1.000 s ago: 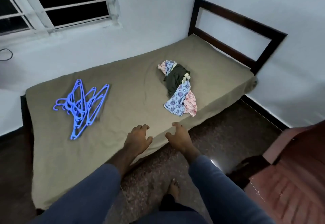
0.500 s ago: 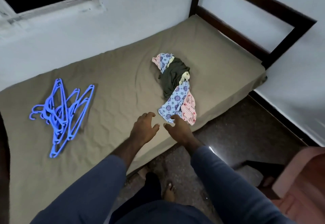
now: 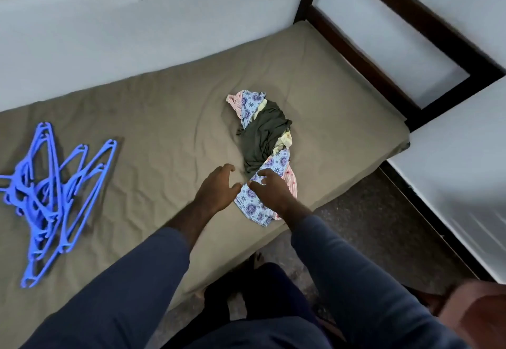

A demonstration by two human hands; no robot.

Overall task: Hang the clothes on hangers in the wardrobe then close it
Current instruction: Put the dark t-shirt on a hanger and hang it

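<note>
A small heap of clothes (image 3: 264,135) lies on the bed: a dark green garment on top, a blue floral cloth (image 3: 253,206) and a pink striped piece beneath. My right hand (image 3: 269,191) is over the near end of the heap, fingers spread and loosely curved above the floral cloth. Just left of the heap hovers my left hand (image 3: 217,188), fingers relaxed, holding nothing. Several blue plastic hangers (image 3: 52,195) lie tangled at the left of the bed. The wardrobe is out of view.
The bed (image 3: 164,118) has an olive-brown sheet and a dark wooden headboard (image 3: 405,47) at the right. White walls stand behind and to the right. Dark floor (image 3: 364,225) runs along the near side. A reddish-brown wooden object (image 3: 482,313) shows at the bottom right.
Both hands have moved forward from the bed's near edge to the clothes heap. The view has tilted down and come closer to the bed.
</note>
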